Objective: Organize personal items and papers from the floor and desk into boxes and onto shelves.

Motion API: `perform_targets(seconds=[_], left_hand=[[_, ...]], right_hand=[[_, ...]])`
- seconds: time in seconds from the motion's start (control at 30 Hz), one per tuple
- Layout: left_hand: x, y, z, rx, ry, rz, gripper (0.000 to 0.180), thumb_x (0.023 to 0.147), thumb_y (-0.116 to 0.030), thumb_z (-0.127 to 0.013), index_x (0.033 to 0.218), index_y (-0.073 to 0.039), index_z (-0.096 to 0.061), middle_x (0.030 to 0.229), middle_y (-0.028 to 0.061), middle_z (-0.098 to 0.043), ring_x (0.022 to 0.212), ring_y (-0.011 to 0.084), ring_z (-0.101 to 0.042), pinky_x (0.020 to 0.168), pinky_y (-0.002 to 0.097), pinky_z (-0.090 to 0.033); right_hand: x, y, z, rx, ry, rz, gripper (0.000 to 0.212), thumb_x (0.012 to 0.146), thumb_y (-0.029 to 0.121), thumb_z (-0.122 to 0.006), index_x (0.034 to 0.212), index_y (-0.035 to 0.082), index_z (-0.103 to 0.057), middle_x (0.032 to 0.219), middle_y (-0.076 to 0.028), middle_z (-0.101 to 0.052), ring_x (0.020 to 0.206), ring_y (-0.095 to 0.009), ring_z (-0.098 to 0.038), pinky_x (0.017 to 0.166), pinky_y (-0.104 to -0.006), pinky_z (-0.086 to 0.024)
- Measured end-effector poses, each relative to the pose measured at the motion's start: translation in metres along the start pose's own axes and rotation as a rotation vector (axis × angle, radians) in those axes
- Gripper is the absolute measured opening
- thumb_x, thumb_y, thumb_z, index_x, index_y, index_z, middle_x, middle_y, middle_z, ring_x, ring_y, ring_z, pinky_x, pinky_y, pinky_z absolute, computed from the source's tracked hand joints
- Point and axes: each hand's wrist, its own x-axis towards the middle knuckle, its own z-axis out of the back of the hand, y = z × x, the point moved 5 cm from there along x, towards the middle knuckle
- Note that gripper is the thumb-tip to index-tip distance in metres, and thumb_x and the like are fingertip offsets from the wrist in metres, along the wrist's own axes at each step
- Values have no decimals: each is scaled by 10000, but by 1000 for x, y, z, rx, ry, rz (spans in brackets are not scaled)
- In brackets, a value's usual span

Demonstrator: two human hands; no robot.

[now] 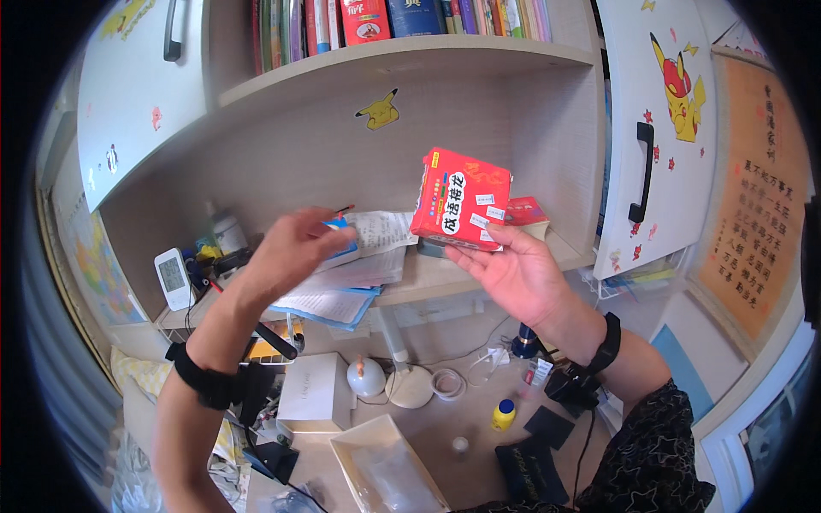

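In my right hand (523,272) is a red card box (466,195) with white labels and large lettering on its front. My thumb rests on its lower front corner; the fingers lie beneath. It is tilted, raised before the shelf compartment. To the left, my left hand (306,241) hovers over a small blue-and-white box (336,259) on the papers, fingers bent and apart. The hand partly covers that box, and I see no grip on it. Behind the red box, another red box or book (526,215) lies on the shelf.
Loose papers (376,267) overhang the shelf edge. A white digital clock (175,280) and a bottle (227,231) stand at left. Books (470,17) line the shelf above. Below are a white box (315,393), an open tray (342,449), a lamp base (410,387) and a yellow bottle (504,416).
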Motion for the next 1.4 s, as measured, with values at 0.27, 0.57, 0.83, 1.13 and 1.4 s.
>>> perform_targets(seconds=[0.27,0.57,0.83,1.13,1.4], left_hand=[[-25,-45,-29,-501,82,-18,482,819,-310,-615,1105,51,-472,899,93,-583,823,129,-553,695,262,-463],[-15,-78,35,-737,-263,-267,273,853,-165,-547,1047,23,-502,922,86,-572,785,142,-581,670,273,-506],[33,-112,186,-339,-639,-446,422,860,-215,-534,1183,32,-418,966,114,-566,845,164,-583,732,295,-495],[120,-69,208,-45,-582,-324,372,872,-134,-505,1229,-47,-442,1101,143,-554,912,178,-568,749,291,-488],[121,-67,177,-282,-539,-181,519,855,-70,-512,1332,-57,-307,1085,98,-559,887,137,-568,780,286,-489]], right_hand=[[1,-32,-26,34,78,-20,333,826,103,-562,1121,38,-424,1131,-107,-496,1081,-232,-474,942,-386,-381],[-20,-48,-50,-515,264,-68,447,872,221,-545,1219,3,-367,1121,-103,-553,1012,-147,-508,869,-307,-396],[-30,-50,-23,-964,439,-90,404,897,159,-491,1228,-13,-337,1085,-141,-568,1010,-162,-533,810,-280,-447],[-62,-44,10,-970,518,-199,422,870,155,-552,1214,-5,-366,997,-108,-598,863,-90,-548,749,-219,-440],[-83,-29,57,-1081,492,-417,394,864,144,-555,1202,2,-412,1000,-89,-607,845,-85,-557,746,-218,-446]])
